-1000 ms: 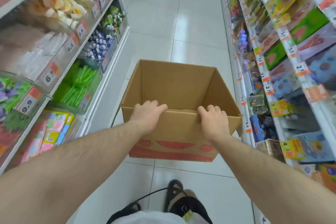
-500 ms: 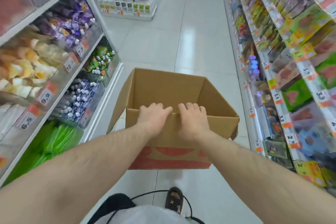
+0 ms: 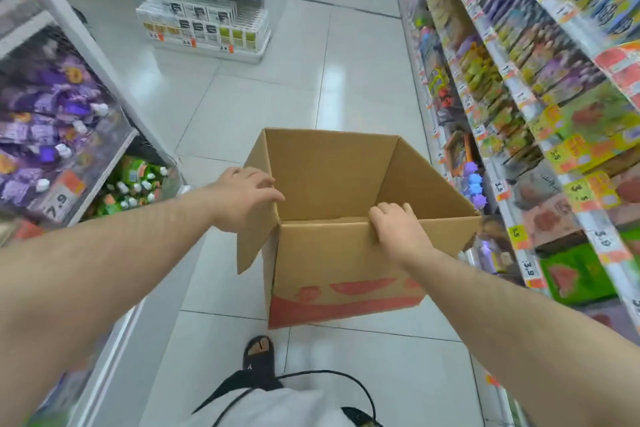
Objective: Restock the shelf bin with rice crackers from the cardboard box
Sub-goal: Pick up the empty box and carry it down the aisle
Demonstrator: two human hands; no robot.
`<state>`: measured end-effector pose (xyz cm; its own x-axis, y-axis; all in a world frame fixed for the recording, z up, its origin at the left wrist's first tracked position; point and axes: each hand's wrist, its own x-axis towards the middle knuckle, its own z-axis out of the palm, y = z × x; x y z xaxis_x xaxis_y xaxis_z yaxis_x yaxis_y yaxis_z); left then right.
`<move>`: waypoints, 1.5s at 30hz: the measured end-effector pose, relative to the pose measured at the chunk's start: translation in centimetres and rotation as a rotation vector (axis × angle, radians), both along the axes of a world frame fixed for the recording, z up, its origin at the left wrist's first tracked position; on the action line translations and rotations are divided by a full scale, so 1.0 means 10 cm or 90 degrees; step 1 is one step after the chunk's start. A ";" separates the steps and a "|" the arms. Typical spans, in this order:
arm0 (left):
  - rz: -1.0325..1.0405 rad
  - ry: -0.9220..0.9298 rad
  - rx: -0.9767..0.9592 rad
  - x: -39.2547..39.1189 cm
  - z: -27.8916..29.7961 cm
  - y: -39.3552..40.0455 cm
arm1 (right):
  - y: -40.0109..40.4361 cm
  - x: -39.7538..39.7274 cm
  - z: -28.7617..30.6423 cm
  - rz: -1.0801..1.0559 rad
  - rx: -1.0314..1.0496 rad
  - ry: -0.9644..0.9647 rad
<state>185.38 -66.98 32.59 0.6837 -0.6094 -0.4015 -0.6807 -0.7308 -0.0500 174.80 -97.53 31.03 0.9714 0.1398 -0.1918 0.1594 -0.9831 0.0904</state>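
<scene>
Fingers point(image 3: 398, 210) of the right hand point(image 3: 398, 236) curl over the top edge of the near wall of the open brown cardboard box with a red printed band point(image 3: 346, 274), gripping that rim, with the fingertips hooked inside. The left hand point(image 3: 242, 201) lies on the box's left wall at the near corner, fingers bent over its top edge; whether it truly grips or only rests there cannot be told. A loose side flap point(image 3: 252, 243) hangs down below that hand. The box sits between the two forearms, above the pale tiled floor point(image 3: 242, 97), in the aisle between the shelves. Its visible inside shows only bare cardboard; the bottom is hidden by the near wall. On the left, a clear shelf bin point(image 3: 52, 135) holds purple wrapped packets, and a lower one point(image 3: 138, 180) holds green packets. Blurred coloured packs fill the right shelves point(image 3: 519, 80).
</scene>
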 end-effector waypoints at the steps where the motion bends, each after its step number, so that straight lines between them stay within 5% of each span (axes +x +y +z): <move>1: -0.036 -0.020 0.016 0.23 -0.02 -0.07 | -0.03 0.23 0.00 0.010 -0.003 -0.007; 6: -0.183 -0.104 -0.070 1.28 -0.02 -0.56 | -0.37 1.25 0.14 0.015 -0.070 -0.141; 9: -0.229 -0.144 -0.121 1.86 -0.01 -0.99 | -0.63 1.92 0.33 -0.056 -0.098 0.001; 12: -0.250 -0.192 -0.123 2.40 0.02 -1.60 | -0.66 2.62 0.61 -0.120 0.089 0.073; 15: -0.197 -0.221 -0.070 2.97 0.05 -2.26 | -0.65 3.37 0.66 -0.090 0.232 0.077; 21: -0.010 -0.176 -0.105 4.13 0.16 -3.01 | -1.20 4.77 0.55 -0.024 0.075 -0.049; 25: 0.133 -0.100 -0.236 4.90 0.20 -2.86 | -1.52 5.55 0.57 0.086 0.051 -0.106; 30: 0.202 -0.113 -0.128 5.89 -0.02 -2.17 | -1.96 6.52 0.27 0.127 0.037 -0.135; 45: 0.120 -0.120 -0.131 9.57 -0.11 -2.70 | -1.54 10.12 0.25 -0.040 -0.024 -0.029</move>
